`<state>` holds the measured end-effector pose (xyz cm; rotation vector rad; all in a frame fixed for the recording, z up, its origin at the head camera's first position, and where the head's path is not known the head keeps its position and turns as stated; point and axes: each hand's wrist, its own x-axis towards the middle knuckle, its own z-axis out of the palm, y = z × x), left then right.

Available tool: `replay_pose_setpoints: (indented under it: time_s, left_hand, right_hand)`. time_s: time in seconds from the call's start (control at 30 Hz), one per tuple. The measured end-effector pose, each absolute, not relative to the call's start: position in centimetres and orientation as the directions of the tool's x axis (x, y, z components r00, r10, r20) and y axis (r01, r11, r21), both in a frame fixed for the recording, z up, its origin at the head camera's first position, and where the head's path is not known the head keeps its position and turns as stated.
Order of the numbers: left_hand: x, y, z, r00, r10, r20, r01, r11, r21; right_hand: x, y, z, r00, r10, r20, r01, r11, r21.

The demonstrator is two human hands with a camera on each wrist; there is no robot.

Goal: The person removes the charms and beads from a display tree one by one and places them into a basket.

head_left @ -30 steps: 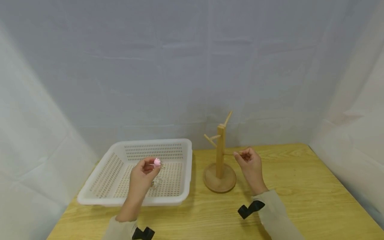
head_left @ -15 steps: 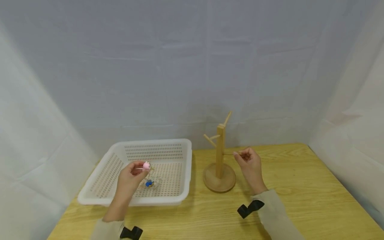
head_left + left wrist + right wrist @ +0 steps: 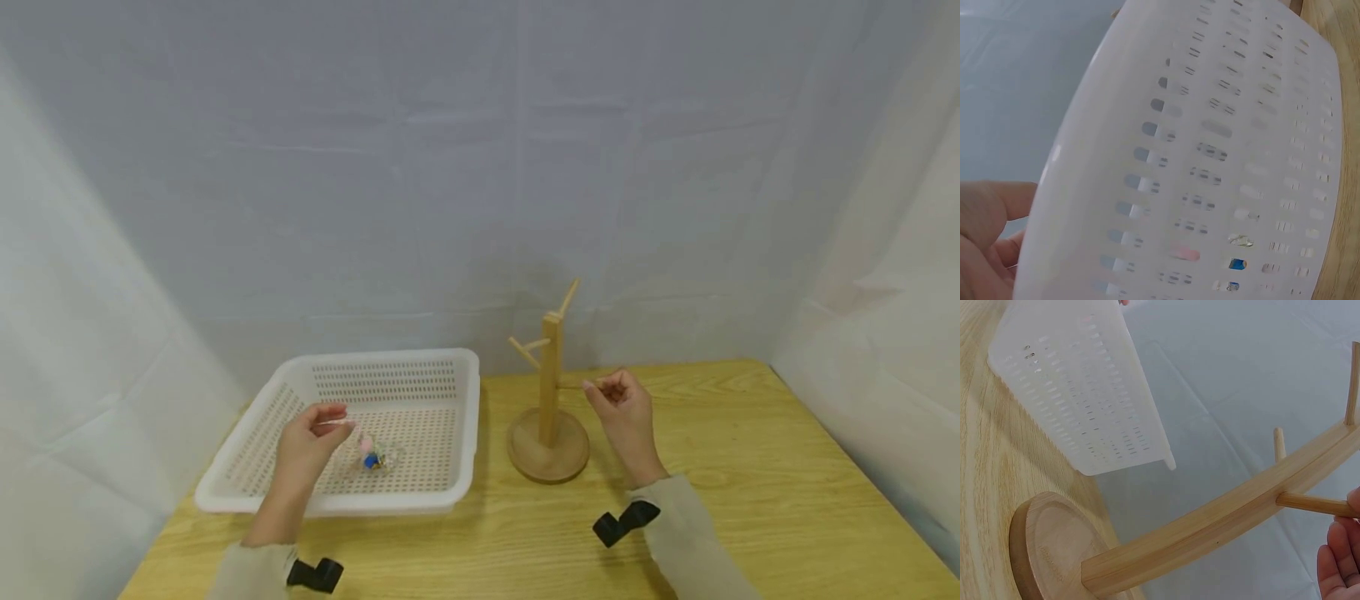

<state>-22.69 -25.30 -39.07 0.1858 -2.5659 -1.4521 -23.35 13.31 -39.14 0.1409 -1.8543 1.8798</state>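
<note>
My left hand (image 3: 303, 446) hovers over the left part of a white plastic basket (image 3: 476, 375), its fingers loosely bent with nothing seen between them. Below and to its right, on the basket floor, lies a small pink flower-like trinket (image 3: 366, 445). A blue trinket (image 3: 371, 461) with gold-coloured bits and clear pieces touches or overlaps it. Through the basket's slots, the left wrist view shows pink (image 3: 1186, 254) and blue (image 3: 1237, 264) patches. My right hand (image 3: 628, 417) pinches the end of a peg (image 3: 1313, 503) on a wooden mug tree (image 3: 550, 375); some of its fingertips are hidden.
The mug tree's round base (image 3: 549, 467) stands on the wooden table (image 3: 750, 492), just right of the basket. More pegs (image 3: 570, 296) stick out from its post. White cloth (image 3: 480, 208) hangs behind and along both sides.
The pink trinket has left my left hand and dropped into the basket beside the blue one. That hand has moved left and loosened. My right hand has stayed on the peg.
</note>
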Motion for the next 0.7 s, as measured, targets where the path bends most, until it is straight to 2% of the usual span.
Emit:
replay_pose_setpoints:
  time_s: [0.4,0.7]
  left_hand:
    - [-22.8,-25.2,-39.7,-0.971,-0.212,0.115,-0.004,0.49,0.872]
    - [-22.3,-25.4,-39.6,-0.978,-0.172,0.119,0.009,0.533,0.846]
  right_hand:
    - [-23.6,13.5,-39.4,-0.879,0.248,0.408,-0.405,0.064,-0.912]
    - [-23.9,14.8,-39.1,-0.89,0.116,0.44,-0.414,0.198,-0.889]
